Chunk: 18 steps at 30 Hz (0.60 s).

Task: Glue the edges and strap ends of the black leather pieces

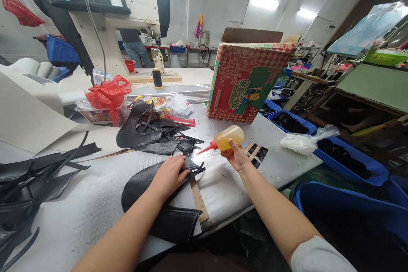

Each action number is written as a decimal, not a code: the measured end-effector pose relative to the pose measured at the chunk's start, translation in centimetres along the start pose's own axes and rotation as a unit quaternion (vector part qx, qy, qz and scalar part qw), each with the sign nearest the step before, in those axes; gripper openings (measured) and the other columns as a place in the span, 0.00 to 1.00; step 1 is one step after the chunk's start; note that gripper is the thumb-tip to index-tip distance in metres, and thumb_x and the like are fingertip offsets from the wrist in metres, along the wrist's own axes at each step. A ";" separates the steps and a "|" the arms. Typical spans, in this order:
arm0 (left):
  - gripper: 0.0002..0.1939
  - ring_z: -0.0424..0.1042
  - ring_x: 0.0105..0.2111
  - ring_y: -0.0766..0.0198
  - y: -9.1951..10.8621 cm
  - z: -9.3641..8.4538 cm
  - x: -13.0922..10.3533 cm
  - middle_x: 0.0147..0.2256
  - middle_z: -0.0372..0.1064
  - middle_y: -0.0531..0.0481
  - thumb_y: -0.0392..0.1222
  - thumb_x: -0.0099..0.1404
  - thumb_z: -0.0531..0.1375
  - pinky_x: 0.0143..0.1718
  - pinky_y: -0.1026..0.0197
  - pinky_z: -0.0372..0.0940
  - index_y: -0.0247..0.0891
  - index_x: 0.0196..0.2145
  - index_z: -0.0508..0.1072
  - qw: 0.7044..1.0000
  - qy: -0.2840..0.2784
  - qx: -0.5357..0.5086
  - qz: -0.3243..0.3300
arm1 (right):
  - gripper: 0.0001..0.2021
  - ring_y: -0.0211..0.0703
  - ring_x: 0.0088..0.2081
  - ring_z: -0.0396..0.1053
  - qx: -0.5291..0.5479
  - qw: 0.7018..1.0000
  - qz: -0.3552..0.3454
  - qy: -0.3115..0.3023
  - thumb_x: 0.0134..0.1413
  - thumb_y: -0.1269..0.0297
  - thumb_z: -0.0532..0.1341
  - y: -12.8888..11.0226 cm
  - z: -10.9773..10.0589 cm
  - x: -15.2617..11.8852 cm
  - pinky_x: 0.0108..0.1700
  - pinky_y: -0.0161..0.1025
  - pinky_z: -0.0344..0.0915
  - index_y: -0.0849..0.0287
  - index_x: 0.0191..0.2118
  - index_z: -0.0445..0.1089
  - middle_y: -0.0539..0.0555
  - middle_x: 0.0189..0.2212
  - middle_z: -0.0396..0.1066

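Note:
My right hand is closed around a squeeze bottle of yellowish liquid. The bottle is tilted, its red pointed nozzle aimed left and down above the table. My left hand lies on a curved black leather piece, its fingers bent over the upper edge beside thin straps. Part of that piece is covered by my hand and forearm. Just behind it are more black leather pieces with straps. A small card with black and tan strips lies right of my right hand.
A red patterned carton stands behind the bottle. At the back left are a sewing machine, a thread spool and a red plastic bag. More black leather lies left. Blue bins stand beyond the table's right edge.

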State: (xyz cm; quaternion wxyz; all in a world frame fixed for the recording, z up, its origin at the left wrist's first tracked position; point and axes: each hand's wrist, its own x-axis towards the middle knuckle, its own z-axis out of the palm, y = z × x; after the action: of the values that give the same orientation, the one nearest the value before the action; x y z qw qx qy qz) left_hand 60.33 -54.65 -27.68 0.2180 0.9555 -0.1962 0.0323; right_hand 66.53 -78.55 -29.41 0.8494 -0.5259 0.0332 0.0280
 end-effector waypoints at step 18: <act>0.32 0.69 0.46 0.48 -6.1 -7.7 -7.2 0.44 0.68 0.38 0.45 0.39 0.63 0.47 0.54 0.63 0.35 0.44 0.67 0.954 -0.042 0.031 -0.295 | 0.22 0.45 0.15 0.62 -0.456 0.871 0.134 0.124 0.38 0.40 0.61 -4.6 -11.7 -3.0 0.16 0.39 0.58 0.58 0.21 0.65 0.55 0.14 0.63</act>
State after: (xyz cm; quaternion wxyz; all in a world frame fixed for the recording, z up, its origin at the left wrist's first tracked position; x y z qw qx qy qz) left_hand 56.23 -43.64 -24.24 0.1799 0.9775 0.0870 -0.0676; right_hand 63.57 -91.13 -30.28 0.4920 -0.8444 0.1925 0.0882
